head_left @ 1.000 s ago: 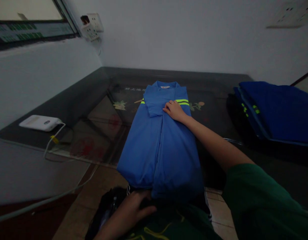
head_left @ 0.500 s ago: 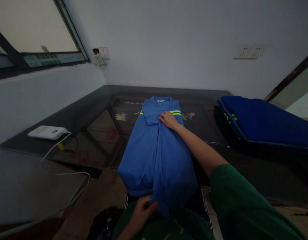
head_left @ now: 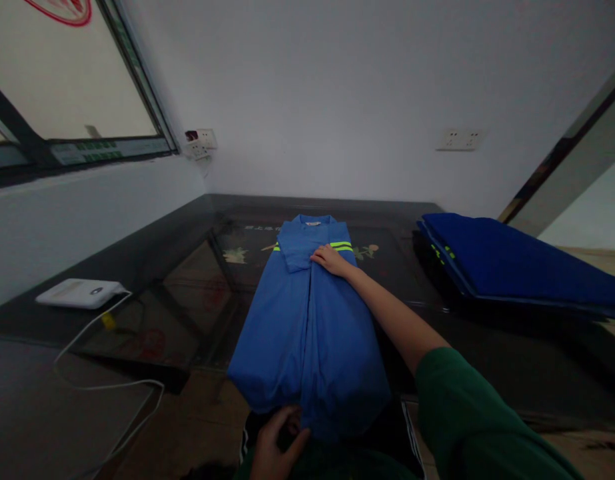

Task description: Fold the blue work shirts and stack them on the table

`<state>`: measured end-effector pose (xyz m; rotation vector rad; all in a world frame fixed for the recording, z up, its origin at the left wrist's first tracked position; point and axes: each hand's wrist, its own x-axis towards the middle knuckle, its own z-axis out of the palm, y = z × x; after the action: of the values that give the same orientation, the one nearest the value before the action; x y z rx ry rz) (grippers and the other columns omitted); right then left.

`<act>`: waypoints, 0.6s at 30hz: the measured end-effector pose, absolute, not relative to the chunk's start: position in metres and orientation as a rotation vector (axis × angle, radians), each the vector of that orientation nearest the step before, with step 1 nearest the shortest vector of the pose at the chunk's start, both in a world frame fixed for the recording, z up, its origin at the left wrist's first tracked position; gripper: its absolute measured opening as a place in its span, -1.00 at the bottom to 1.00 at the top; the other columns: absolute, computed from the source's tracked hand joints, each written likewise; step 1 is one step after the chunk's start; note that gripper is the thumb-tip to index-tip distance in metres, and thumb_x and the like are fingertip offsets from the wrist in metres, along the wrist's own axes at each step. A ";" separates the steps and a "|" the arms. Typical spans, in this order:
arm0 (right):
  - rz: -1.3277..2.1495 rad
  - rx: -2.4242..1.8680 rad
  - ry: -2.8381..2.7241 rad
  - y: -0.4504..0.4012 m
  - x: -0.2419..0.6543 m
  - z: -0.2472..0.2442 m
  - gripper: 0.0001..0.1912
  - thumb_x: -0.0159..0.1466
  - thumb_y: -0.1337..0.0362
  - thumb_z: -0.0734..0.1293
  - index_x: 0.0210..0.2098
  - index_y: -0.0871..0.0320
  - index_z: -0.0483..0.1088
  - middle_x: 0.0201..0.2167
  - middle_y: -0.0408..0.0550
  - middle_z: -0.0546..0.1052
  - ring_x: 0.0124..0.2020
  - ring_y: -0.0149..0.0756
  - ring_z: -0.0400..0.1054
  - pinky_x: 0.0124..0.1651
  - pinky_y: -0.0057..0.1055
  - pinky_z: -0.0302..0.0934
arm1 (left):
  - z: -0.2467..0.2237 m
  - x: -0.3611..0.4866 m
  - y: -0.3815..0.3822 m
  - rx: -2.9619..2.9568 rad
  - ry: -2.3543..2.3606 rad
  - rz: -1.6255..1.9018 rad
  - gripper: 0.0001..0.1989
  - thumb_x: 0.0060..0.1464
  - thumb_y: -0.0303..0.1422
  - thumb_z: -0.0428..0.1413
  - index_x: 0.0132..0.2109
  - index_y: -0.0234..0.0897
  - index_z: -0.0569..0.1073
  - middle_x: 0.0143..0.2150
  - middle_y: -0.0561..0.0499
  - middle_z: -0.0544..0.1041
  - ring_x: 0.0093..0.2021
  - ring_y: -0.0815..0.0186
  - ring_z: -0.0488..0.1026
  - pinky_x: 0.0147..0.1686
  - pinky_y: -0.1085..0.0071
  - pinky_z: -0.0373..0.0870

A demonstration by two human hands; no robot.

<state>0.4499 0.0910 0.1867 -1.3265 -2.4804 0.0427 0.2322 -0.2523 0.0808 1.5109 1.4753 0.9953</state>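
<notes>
A blue work shirt [head_left: 282,320] with yellow-green stripes lies lengthwise on the dark table, collar away from me, one sleeve folded across its upper part. Its lower end hangs over the near table edge toward my lap. My right hand [head_left: 331,259] rests on the upper middle of the shirt, fingers close together and bent onto the cloth by the folded sleeve's end. Close to my body, my left hand [head_left: 282,440] is curled at the shirt's bottom hem, thumb and fingers closing on the cloth; its fingertips are partly hidden.
A stack of darker blue folded garments [head_left: 517,263] lies on the table [head_left: 387,283] at the right. A white device [head_left: 82,293] with a white cable sits at the left. Wall sockets [head_left: 460,139] and a window [head_left: 82,73] are behind.
The view has tilted up a little, so the table and shirt appear lower. Both hands keep about the same places on the shirt, and its lower folds have shifted slightly.
</notes>
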 end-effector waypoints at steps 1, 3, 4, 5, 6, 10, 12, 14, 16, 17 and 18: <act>0.071 -1.289 -2.496 0.091 0.453 0.188 -0.74 0.39 0.23 0.20 -0.21 0.21 0.48 -0.22 0.02 0.51 -0.16 -0.27 0.28 -0.01 -0.36 0.09 | 0.083 0.232 -0.252 1.563 1.467 0.973 -0.42 -0.02 0.19 0.06 -0.24 -0.27 0.54 -0.38 -0.08 0.57 -0.35 0.21 0.49 -0.25 0.36 0.47; 0.120 -1.224 -2.512 0.090 0.458 0.190 -0.81 0.36 0.26 0.25 -0.20 0.20 0.47 -0.20 -0.01 0.51 -0.15 -0.28 0.29 0.01 -0.37 0.09 | 0.089 0.228 -0.252 1.680 1.422 0.865 -0.47 0.01 0.16 0.04 -0.32 -0.25 0.53 -0.42 -0.06 0.55 -0.37 0.23 0.47 -0.29 0.39 0.44; 0.140 -1.199 -2.514 0.090 0.460 0.191 -0.83 0.34 0.27 0.26 -0.20 0.19 0.47 -0.19 -0.01 0.51 -0.15 -0.28 0.29 0.02 -0.37 0.08 | 0.095 0.224 -0.253 1.733 1.386 0.774 -0.48 0.01 0.15 0.05 -0.36 -0.24 0.52 -0.44 -0.05 0.54 -0.38 0.24 0.46 -0.31 0.42 0.42; 0.159 -1.178 -2.512 0.090 0.462 0.191 -0.85 0.33 0.27 0.28 -0.21 0.19 0.47 -0.19 -0.01 0.51 -0.14 -0.28 0.29 0.03 -0.36 0.08 | 0.104 0.218 -0.253 1.766 1.346 0.668 -0.49 0.02 0.14 0.05 -0.40 -0.24 0.51 -0.47 -0.03 0.53 -0.41 0.26 0.45 -0.35 0.45 0.40; 0.175 -1.160 -2.508 0.090 0.462 0.191 -0.86 0.32 0.28 0.29 -0.21 0.19 0.47 -0.19 -0.02 0.51 -0.14 -0.27 0.29 0.03 -0.35 0.08 | 0.116 0.211 -0.252 1.767 1.305 0.562 -0.48 0.03 0.14 0.03 -0.44 -0.25 0.49 -0.52 -0.02 0.50 -0.46 0.30 0.43 -0.42 0.48 0.36; 0.221 -1.133 -2.471 0.091 0.461 0.188 -0.89 0.30 0.30 0.30 -0.23 0.19 0.46 -0.22 -0.02 0.51 -0.14 -0.26 0.30 0.01 -0.34 0.11 | 0.191 0.186 -0.217 1.637 1.170 0.459 -0.37 0.18 0.12 -0.20 -0.45 -0.30 0.44 -0.67 0.06 0.35 -0.70 0.43 0.23 -0.68 0.54 0.12; 0.228 -1.139 -2.446 0.092 0.460 0.186 -0.90 0.29 0.32 0.31 -0.24 0.20 0.46 -0.22 -0.01 0.52 -0.14 -0.26 0.31 0.00 -0.33 0.13 | 0.228 0.186 -0.173 1.788 1.151 0.685 -0.46 0.21 0.04 -0.14 -0.40 -0.30 0.45 -0.60 0.06 0.41 -0.63 0.41 0.31 -0.59 0.53 0.22; 0.226 -1.148 -2.419 0.092 0.459 0.184 -0.90 0.29 0.33 0.31 -0.24 0.20 0.46 -0.23 0.00 0.52 -0.14 -0.25 0.32 -0.01 -0.33 0.13 | 0.250 0.196 -0.115 2.034 1.215 0.871 -0.63 0.22 -0.12 -0.06 -0.32 -0.29 0.47 -0.47 0.03 0.49 -0.43 0.34 0.44 -0.35 0.46 0.36; 0.221 -1.156 -2.388 0.091 0.458 0.183 -0.91 0.28 0.33 0.32 -0.25 0.20 0.46 -0.23 -0.01 0.53 -0.16 -0.27 0.33 -0.01 -0.33 0.13 | 0.252 0.214 -0.057 2.319 1.320 0.887 -0.81 0.17 -0.30 0.04 -0.15 -0.26 0.49 -0.22 -0.03 0.54 -0.18 0.25 0.48 -0.13 0.36 0.37; 0.219 -1.162 -2.370 0.090 0.458 0.183 -0.91 0.28 0.33 0.32 -0.26 0.20 0.46 -0.24 -0.01 0.54 -0.17 -0.27 0.34 -0.01 -0.33 0.13 | 0.246 0.223 -0.032 2.450 1.399 0.820 -0.79 0.13 -0.36 0.09 -0.08 -0.25 0.48 -0.11 -0.07 0.53 -0.08 0.20 0.45 -0.06 0.32 0.35; 0.217 -1.170 -2.349 0.089 0.457 0.182 -0.92 0.28 0.33 0.33 -0.27 0.19 0.47 -0.24 -0.02 0.54 -0.18 -0.28 0.34 -0.02 -0.33 0.13 | 0.238 0.231 -0.011 2.549 1.489 0.754 -0.72 0.10 -0.39 0.12 -0.01 -0.24 0.46 -0.02 -0.10 0.50 -0.01 0.15 0.42 -0.03 0.27 0.34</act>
<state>0.4573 0.0892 0.1821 -1.1698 -2.3494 0.2173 0.2311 -0.0105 0.2384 2.5489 1.4888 0.7545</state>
